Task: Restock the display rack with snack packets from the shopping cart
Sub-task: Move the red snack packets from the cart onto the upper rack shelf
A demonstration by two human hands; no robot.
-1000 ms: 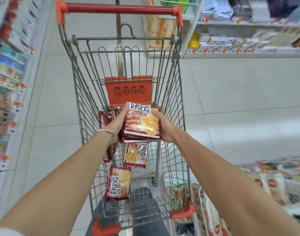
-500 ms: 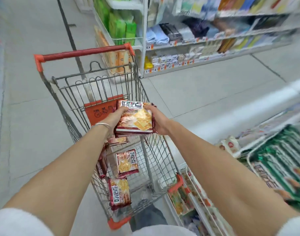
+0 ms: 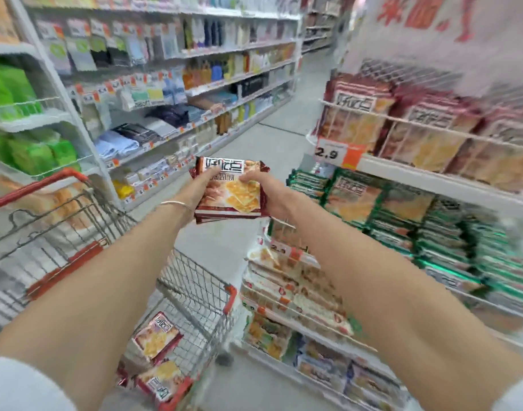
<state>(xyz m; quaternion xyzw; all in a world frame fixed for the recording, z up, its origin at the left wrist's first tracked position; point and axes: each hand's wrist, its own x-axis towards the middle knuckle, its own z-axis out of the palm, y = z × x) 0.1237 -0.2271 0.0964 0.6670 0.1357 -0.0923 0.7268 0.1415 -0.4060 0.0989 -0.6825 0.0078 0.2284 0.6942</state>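
Note:
A small stack of dark red snack packets [image 3: 232, 191] is up in front of me, above the floor between cart and rack. My left hand [image 3: 198, 188] grips its left edge and my right hand [image 3: 270, 194] grips its right edge. The wire shopping cart [image 3: 195, 280] with red trim sits low at left, and more of the same red packets [image 3: 155, 341] lie in it. The display rack [image 3: 426, 173] stands at right. Its upper shelf carries matching red packets [image 3: 361, 120] behind a wire rail.
Green packets [image 3: 402, 215] fill the rack's shelf below, with lighter packets [image 3: 298, 289] lower down. An orange price tag [image 3: 338, 154] hangs on the upper shelf. Store shelving [image 3: 165, 93] with mixed goods lines the far side of the aisle.
Both hands have lifted the stack out of the cart and carried it right, toward the rack. My view has swung from the cart to the rack.

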